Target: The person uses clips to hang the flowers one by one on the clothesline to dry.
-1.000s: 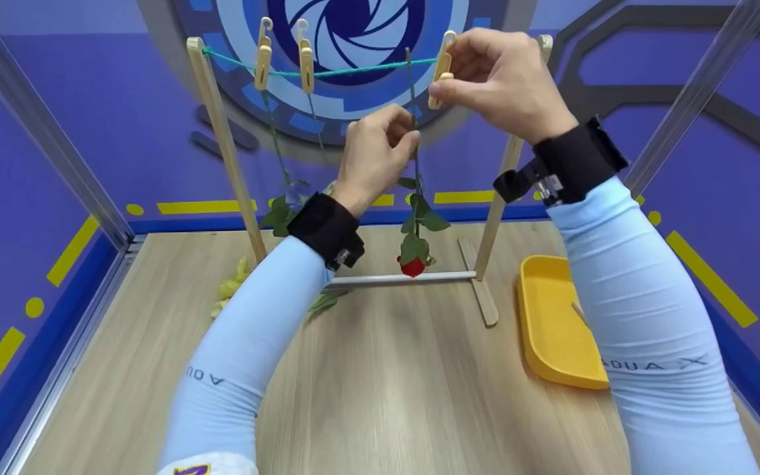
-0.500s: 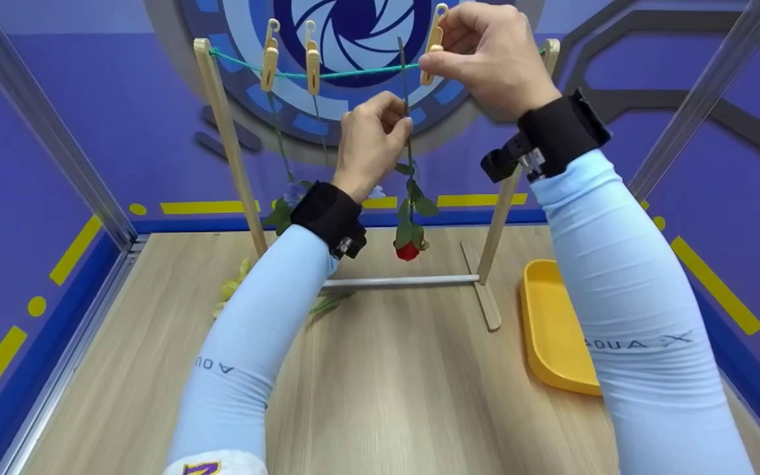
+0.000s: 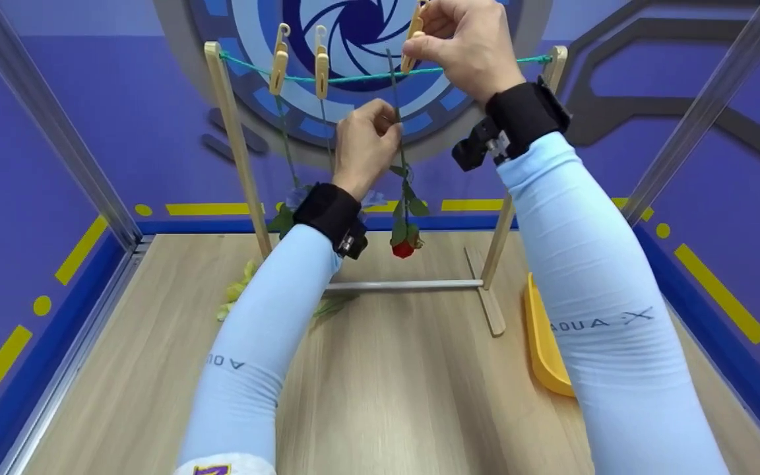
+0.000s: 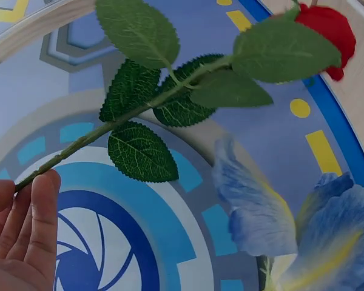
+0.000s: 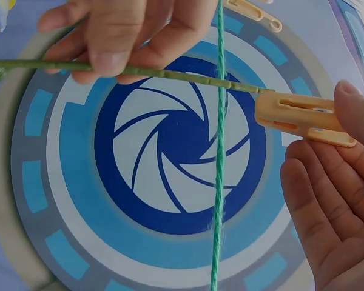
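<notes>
An artificial red rose (image 3: 403, 249) hangs head down from my left hand (image 3: 363, 148), which pinches its green stem (image 4: 79, 144) between thumb and fingers. The stem's upper end crosses the green cord (image 3: 363, 78) and sticks up above it. My right hand (image 3: 475, 53) holds a pale yellow clothespin (image 3: 411, 49) between thumb and fingers, just right of the stem and at cord height. In the right wrist view, the clothespin's front end (image 5: 267, 108) is at the stem's tip, to one side of the cord. Whether it touches the stem I cannot tell.
Two other clothespins (image 3: 279, 72) grip stems on the cord at left; blue flowers (image 4: 255, 206) hang below. The cord spans a wooden frame (image 3: 231, 125). Yellow flowers (image 3: 238, 287) lie on the table (image 3: 386, 382) at left. A yellow tray (image 3: 538, 336) sits at right, partly behind my sleeve.
My right hand has moved left with the clothespin, from apart to close beside the stem's top. My left hand has shifted slightly left with the rose.
</notes>
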Available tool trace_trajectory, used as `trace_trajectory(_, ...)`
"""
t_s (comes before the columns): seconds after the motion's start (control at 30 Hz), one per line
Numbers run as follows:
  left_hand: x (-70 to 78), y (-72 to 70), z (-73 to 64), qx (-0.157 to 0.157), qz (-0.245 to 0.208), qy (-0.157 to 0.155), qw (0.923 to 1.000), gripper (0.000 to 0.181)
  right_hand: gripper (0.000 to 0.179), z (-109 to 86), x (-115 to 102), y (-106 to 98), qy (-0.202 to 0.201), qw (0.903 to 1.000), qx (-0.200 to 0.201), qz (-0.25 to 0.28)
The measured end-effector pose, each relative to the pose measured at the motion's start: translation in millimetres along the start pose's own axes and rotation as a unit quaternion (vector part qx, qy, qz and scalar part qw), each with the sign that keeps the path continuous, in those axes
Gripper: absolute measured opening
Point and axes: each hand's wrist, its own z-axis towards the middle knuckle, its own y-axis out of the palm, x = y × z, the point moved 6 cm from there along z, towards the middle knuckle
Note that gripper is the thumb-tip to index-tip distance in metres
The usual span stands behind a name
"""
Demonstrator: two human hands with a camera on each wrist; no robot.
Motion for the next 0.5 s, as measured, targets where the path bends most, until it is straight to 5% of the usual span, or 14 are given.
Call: trace_trajectory(0.5, -4.7, 17.9, -8.7, -0.041, 0.018, -0.012, 0.9989, 0.011, 0.021, 7.9, 4.6, 7.6, 0.025, 0.9994, 0.023, 0.010)
